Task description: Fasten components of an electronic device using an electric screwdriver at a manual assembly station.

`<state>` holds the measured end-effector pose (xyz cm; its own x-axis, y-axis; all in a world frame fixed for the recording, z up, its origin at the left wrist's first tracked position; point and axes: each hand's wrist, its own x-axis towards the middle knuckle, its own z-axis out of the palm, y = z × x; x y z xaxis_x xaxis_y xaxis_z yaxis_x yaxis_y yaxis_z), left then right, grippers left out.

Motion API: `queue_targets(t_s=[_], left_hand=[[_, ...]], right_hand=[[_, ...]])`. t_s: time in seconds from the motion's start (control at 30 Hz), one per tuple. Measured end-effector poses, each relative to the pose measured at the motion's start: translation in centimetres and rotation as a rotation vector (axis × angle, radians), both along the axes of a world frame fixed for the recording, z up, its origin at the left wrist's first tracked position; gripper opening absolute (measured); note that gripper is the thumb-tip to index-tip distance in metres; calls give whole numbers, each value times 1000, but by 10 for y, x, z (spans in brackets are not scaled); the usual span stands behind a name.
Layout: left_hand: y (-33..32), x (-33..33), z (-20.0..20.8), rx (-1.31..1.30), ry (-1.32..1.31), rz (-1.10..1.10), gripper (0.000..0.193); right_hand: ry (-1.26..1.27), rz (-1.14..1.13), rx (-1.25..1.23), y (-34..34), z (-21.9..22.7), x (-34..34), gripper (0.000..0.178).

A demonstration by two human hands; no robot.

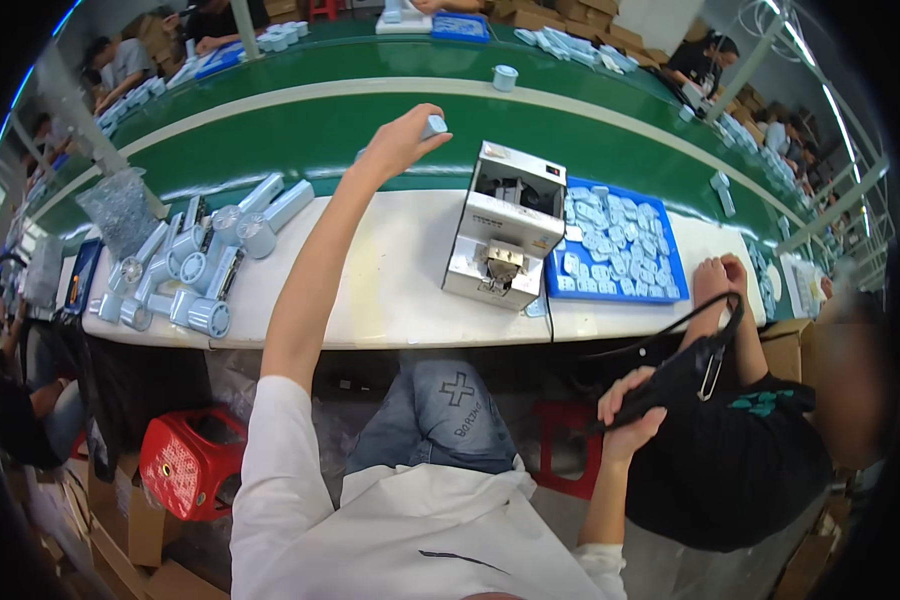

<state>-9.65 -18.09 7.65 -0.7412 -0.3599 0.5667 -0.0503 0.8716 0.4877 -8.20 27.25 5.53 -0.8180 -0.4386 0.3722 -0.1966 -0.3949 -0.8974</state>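
Note:
My left hand point(400, 143) reaches over the green conveyor belt point(300, 140) with its fingers closed round a light blue plastic piece point(435, 126); most of that piece is hidden by the hand. Low on the right, my right hand point(630, 412) grips a black bag-like thing point(700, 358) with a looped strap and a metal clip; its exact kind is unclear. Between the belt and me stands a grey-and-white bench machine point(490, 240) on the white table point(380, 280). Beside it a blue tray point(620, 297) holds many small light blue plastic parts.
Light blue handheld housings point(255, 235) lie piled on the table's left, by a clear plastic bag point(120, 210). A co-worker in black point(740, 470) sits close on the right, hands at the table edge. A red stool point(185, 465) stands lower left. One round light blue part point(505, 77) stands beyond the belt.

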Motion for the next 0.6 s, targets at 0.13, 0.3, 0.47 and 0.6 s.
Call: queue_targets(t_s=[0.13,0.3,0.47,0.6], left_hand=[[-41,-27,-20,-210,99,-14,28],[-29,-42,-7,-90,-3,134,27],[-63,-44,-27,-473,-40,178,25],[-70,-45,-37,-546,-73,195,27]], right_hand=[[20,-63,63,25,-9,4,67],[16,-214,168,53,-16,14,71],[1,-202,206,62,-26,15,72],[-17,-203,204,59,-29,13,71]])
